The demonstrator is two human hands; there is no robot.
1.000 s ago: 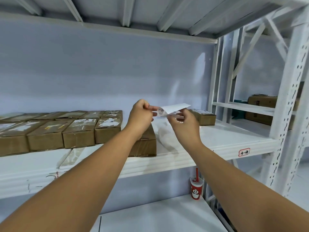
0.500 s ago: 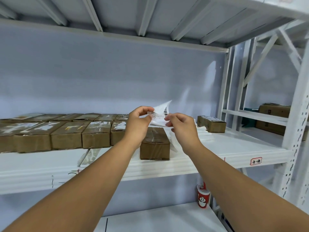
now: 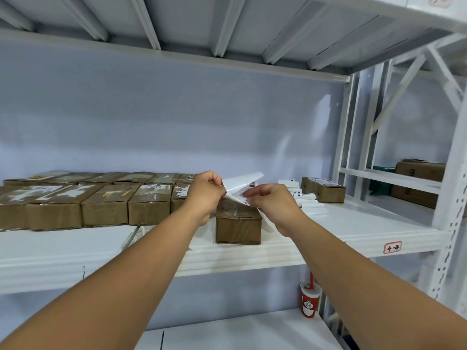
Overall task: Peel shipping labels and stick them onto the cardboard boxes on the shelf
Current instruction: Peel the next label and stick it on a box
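Observation:
A white shipping label (image 3: 241,185) with a barcode is held over the shelf, its backing partly split away from it. My left hand (image 3: 206,192) pinches its left edge, and my right hand (image 3: 271,202) pinches the lower sheet from the right. Directly below stands a single brown cardboard box (image 3: 238,224) sealed with clear tape. Several more cardboard boxes (image 3: 104,207) sit in rows to its left on the white shelf (image 3: 341,238). A loose pile of white labels (image 3: 304,198) lies behind my right hand.
Another small box (image 3: 323,189) stands at the back right of the shelf. Larger boxes (image 3: 419,183) sit on the neighbouring rack behind a white upright (image 3: 452,205). A red paper cup (image 3: 309,300) with a straw stands on the lower shelf.
The two sheets have spread further apart between my hands. The view has shifted, so both hands now sit lower, just over the single box.

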